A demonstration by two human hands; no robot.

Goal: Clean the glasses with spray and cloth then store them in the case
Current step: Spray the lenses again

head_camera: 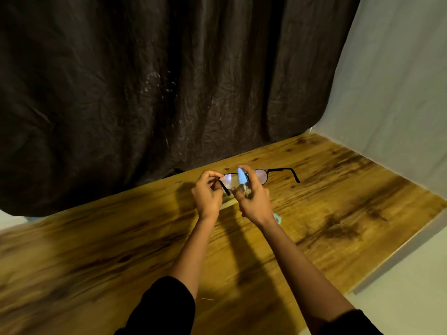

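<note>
Standing in the room, I take the glasses (262, 177) as my mark. Behind them hangs a wide dark curtain (145, 93), and under them lies the wooden table (338, 194). The glasses are held up above the table with their long axis going left to right and the lenses turned to the person. Their frame is thin and dark, the lenses give a pale reflection, and the right temple stands open, away from the hands.

The left hand (208, 192) pinches the glasses at their left end, near the hinge. The right hand (254, 201) is just in front of the middle of the glasses. It is curled round a small spray bottle (242, 180) with a light blue top, and one finger lies on that top. So the bottle is already very near the lenses, and I judge that spraying is the present step.

Below the glasses, something pale (227, 204) and something teal (278, 220) lie mostly hidden, and I cannot tell which is the cloth or the case.
</note>
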